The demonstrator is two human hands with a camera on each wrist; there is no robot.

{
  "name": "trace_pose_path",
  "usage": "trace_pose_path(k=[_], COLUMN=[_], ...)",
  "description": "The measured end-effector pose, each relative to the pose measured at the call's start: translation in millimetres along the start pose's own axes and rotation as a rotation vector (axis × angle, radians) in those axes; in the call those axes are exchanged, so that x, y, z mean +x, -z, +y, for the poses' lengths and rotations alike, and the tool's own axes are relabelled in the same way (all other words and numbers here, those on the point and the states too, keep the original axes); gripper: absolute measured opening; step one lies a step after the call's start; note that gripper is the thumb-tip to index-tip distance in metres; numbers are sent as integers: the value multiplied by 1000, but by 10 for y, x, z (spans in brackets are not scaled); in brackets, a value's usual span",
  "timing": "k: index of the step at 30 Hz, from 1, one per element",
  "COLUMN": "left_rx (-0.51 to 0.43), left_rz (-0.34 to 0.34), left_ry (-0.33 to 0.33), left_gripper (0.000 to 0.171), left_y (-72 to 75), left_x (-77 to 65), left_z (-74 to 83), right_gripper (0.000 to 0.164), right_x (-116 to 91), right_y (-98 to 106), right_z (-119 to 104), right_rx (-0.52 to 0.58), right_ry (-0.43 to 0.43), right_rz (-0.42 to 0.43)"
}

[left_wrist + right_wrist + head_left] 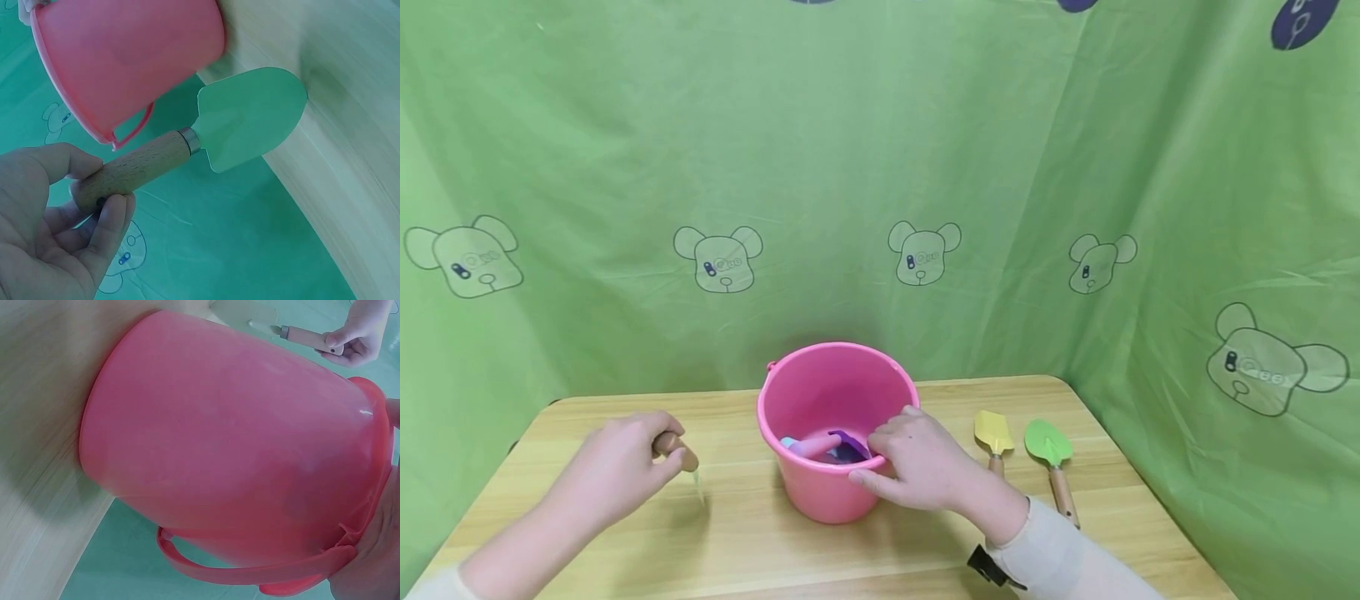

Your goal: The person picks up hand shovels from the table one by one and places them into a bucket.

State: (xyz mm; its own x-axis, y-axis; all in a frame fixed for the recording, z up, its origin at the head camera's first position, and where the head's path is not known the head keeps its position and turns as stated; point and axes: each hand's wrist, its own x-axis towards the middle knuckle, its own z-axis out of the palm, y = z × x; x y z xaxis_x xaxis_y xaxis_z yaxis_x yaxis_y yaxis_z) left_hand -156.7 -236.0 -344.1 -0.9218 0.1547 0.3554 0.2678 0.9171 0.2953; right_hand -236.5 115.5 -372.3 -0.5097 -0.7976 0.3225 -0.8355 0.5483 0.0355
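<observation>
My left hand [625, 458] pinches the wooden handle of a small hand trowel [250, 119] above the table, left of a pink bucket [827, 496]. The trowel's pale blade points down toward the tabletop, seen nearly edge-on in the head view. With my right hand [917, 462] I grip the near right rim of the bucket, fingers inside and thumb outside. The bucket stands upright, its handle [250, 574] hanging down on one side. Inside lie a pink rod-like piece [815, 447] and a purple piece [852, 443], partly hidden by the front wall.
To the right of the bucket, a yellow shovel [995, 429] and a green trowel [1048, 442] lie on the wooden table [760, 567]. My right forearm partly covers the yellow shovel's handle. A green curtain [820, 167] with bear prints hangs behind and at the sides.
</observation>
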Motion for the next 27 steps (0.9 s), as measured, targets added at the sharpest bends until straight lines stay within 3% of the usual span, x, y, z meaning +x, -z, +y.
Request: trace_pose_path(k=[16, 27], left_rx=[-37, -36], left_rz=[5, 68], left_ry=[-32, -66], left_gripper=[4, 12], left_y=[-35, 169], left_x=[0, 31], left_z=[132, 306], right_gripper=[43, 43], right_x=[3, 4], right_y=[-1, 7], right_z=[-12, -5], right_rx=[-1, -6], right_ry=[4, 13], right_rz=[9, 16])
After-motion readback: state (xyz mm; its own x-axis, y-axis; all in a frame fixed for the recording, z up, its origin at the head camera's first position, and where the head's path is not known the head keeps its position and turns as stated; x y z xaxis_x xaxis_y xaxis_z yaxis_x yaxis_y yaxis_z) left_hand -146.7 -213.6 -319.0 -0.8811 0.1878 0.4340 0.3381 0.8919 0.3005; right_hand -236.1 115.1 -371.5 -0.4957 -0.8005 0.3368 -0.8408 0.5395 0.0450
